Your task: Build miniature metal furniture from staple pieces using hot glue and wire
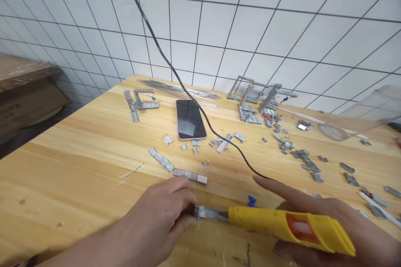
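My left hand (166, 210) is closed, thumb and fingers pinching a small grey metallic piece (198, 213); most of it is hidden by the fingers. Against that piece rests the nozzle end of a yellow hot glue gun (260, 221), which lies sideways with its orange window facing me. My right hand (326, 212) is behind the gun and holds it, index finger stretched out above and thumb below. Just behind the gun lies a small blue object (251, 201). Beyond my left hand sit two jointed grey strips (191, 175), (161, 159).
A black cord (175, 73) hangs across the view down to my right hand. A phone (190, 120) lies mid-table, thin metal rods (184, 91) behind it. Small grey frames (249, 102) stand near the tiled wall, and loose grey pieces (308, 160) and a clear plastic container (360, 112) lie right.
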Tool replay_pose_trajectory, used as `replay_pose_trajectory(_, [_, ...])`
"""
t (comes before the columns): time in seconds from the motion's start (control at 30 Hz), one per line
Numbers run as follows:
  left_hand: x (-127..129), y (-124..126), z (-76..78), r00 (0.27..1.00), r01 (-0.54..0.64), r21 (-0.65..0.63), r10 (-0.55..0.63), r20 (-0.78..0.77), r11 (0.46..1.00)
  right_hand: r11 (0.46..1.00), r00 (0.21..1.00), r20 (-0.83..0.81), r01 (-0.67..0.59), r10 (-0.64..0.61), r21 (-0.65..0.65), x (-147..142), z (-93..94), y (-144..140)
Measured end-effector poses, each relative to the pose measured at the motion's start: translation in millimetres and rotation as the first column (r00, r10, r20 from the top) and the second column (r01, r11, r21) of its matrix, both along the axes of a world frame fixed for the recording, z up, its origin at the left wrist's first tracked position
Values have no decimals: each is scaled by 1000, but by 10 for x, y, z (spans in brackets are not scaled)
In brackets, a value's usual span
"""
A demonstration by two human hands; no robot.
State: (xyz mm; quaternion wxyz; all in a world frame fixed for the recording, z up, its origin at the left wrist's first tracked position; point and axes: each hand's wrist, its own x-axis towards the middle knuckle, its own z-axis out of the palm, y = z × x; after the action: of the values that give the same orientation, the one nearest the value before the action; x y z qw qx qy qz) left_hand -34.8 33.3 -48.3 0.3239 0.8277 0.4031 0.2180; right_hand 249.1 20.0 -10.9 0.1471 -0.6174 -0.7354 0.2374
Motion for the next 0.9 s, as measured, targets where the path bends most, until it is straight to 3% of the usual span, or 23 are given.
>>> replay_pose_trajectory(0.3, [-4,0,-9,1000,-4,-7,4,-6,1000,998,994,101,-36,29,59,-23,37,9])
replay_pose_trajectory(0.43, [-5,-3,-8,1000,-4,-2,4,-15,1000,997,998,22,-54,52,64,-79,39,22])
replay_pose_trajectory(0.67, [-14,12,-4,1000,14,21,-14,-19,1000,998,986,-160,-43,36,-37,-137,-10,13])
replay_pose_trajectory(0.9, [-9,4,-12,1000,1,46,0,-24,999,1000,995,-102,-16,14,-18,-197,-25,2])
